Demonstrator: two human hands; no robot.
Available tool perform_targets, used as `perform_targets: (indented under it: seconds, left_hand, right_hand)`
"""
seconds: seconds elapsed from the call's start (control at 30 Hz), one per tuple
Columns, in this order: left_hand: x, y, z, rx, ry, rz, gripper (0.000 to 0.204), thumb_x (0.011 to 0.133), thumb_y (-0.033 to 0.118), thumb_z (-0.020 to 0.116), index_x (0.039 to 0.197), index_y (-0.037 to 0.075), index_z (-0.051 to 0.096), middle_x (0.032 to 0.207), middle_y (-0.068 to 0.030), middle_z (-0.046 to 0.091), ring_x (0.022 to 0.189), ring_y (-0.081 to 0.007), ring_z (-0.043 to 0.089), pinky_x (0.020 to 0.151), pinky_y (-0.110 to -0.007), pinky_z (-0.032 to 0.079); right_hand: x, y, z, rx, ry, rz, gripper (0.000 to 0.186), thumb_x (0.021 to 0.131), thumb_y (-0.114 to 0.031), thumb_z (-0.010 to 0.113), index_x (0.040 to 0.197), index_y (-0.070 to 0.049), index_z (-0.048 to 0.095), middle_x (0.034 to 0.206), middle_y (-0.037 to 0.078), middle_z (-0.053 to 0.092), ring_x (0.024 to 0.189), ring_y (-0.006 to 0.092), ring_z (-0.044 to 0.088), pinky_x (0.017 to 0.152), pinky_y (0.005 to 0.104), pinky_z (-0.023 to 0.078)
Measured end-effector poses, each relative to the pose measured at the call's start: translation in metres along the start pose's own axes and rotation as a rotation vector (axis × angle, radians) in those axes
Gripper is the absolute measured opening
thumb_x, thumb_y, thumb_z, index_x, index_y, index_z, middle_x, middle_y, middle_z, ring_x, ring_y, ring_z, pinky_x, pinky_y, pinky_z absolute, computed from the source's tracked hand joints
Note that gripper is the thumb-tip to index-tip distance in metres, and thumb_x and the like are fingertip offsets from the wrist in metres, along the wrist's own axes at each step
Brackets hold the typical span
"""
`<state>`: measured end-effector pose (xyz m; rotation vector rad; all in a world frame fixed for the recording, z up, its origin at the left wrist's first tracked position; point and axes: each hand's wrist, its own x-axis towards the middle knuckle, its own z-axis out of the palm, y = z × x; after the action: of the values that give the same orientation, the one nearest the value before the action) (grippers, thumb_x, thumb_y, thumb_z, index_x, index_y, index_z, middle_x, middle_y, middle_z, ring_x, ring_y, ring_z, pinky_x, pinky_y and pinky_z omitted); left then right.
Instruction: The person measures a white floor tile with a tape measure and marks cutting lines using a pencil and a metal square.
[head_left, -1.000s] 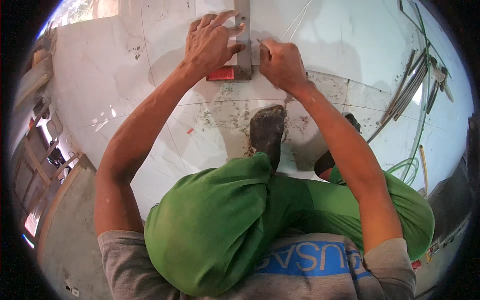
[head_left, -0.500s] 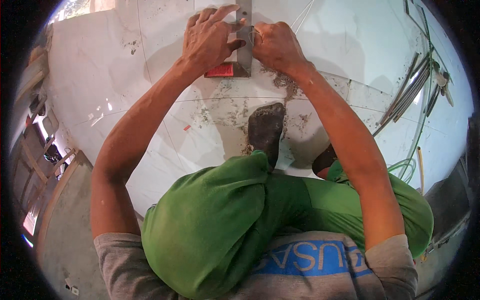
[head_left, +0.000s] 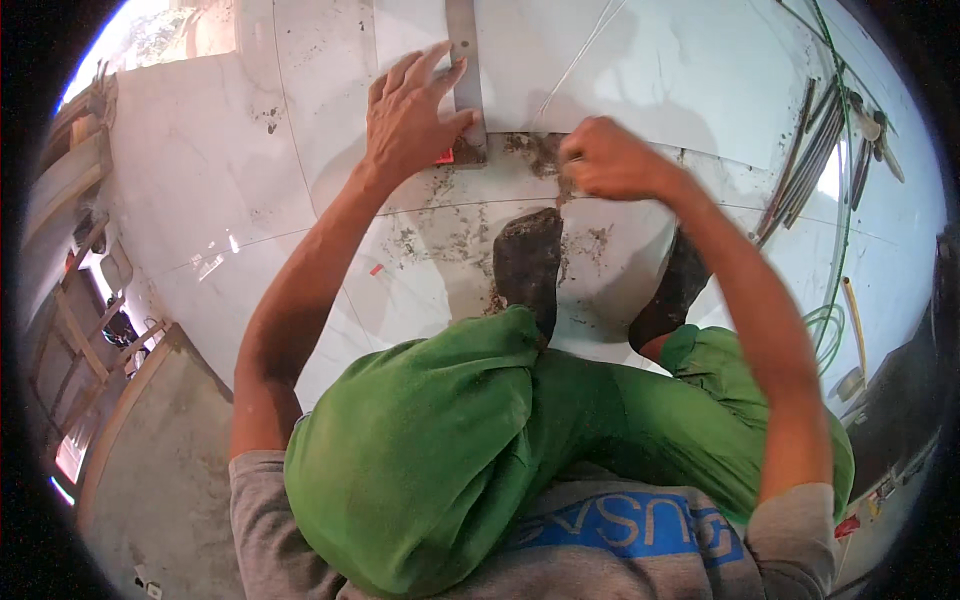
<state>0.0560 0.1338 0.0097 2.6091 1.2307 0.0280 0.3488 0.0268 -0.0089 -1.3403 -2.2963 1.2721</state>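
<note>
The person's bare right hand (head_left: 612, 160) is pulling away from the flat grey metal blade of a square-like tool (head_left: 462, 25), beside which it was hovering half a second ago; it is now hanging, slightly blurred, nearer the body and to the right. This is leaving the blade's right edge free of that hand. Its fingers are curling closed; whether they are gripping anything slim cannot be told.

The bare left hand (head_left: 408, 125) is spreading open, grasping nothing, with its thumb and index fingertip apparently resting on the blade. It is now covering more of the red rectangular piece (head_left: 445, 156) at the tool's near end.

The tool is lying between the hands, just beside the left one. The right hand is overlapping the near edge of a large glossy white tile (head_left: 690, 95), above dark grey debris (head_left: 535, 150).
</note>
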Motion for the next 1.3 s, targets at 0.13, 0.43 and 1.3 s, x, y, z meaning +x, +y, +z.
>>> perform_targets:
  seconds: [0.13, 0.43, 1.3]
  left_hand:
    - [-0.03, -0.009, 0.006, 0.013, 0.047, -0.078, 0.071, 0.094, 0.05, 0.079, 0.154, 0.016, 0.061, 0.169, -0.0056, 0.045, 0.155, -0.0339, 0.04, 0.125, -0.054, 0.034]
    - [-0.088, 0.025, 0.014, -0.254, 0.117, -0.32, 0.064, 0.09, 0.051, 0.083, 0.139, 0.013, 0.068, 0.15, -0.0174, 0.055, 0.144, -0.0371, 0.045, 0.12, -0.052, 0.038]
    - [-0.168, 0.049, 0.053, -0.422, 0.255, -0.609, 0.037, 0.091, 0.036, 0.083, 0.106, 0.006, 0.066, 0.103, -0.0114, 0.063, 0.103, -0.0333, 0.061, 0.093, -0.049, 0.044]
  right_hand:
    - [-0.067, 0.027, -0.101, -0.072, -0.34, 0.373, 0.028, 0.101, -0.027, 0.059, 0.097, 0.0, 0.064, 0.11, 0.021, 0.062, 0.106, 0.034, 0.059, 0.095, 0.0514, 0.049]
    - [-0.308, 0.039, -0.189, -0.293, -0.156, 0.764, 0.012, 0.097, -0.006, 0.048, 0.102, 0.001, 0.057, 0.092, 0.026, 0.061, 0.093, 0.0438, 0.063, 0.085, 0.0533, 0.049]
    - [-0.274, 0.114, -0.362, -0.669, 0.372, 0.652, 0.035, 0.108, -0.033, 0.063, 0.114, 0.0, 0.072, 0.093, 0.013, 0.073, 0.078, 0.0229, 0.066, 0.078, 0.0407, 0.054]
